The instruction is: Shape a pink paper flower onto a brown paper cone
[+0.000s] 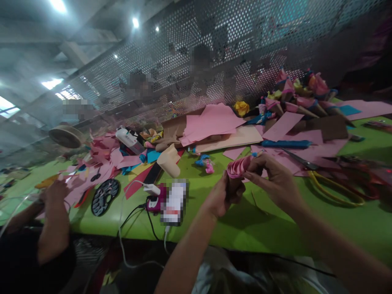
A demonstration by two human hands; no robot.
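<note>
While both hands' fingers pinch it, soft pink rolled paper (238, 167) curls.

Both forearms reaching forward, meeting mid-view. Left hand (226, 195) curled into a fist, just below right hand (273, 179), fingers pinched together, palm down.
</note>
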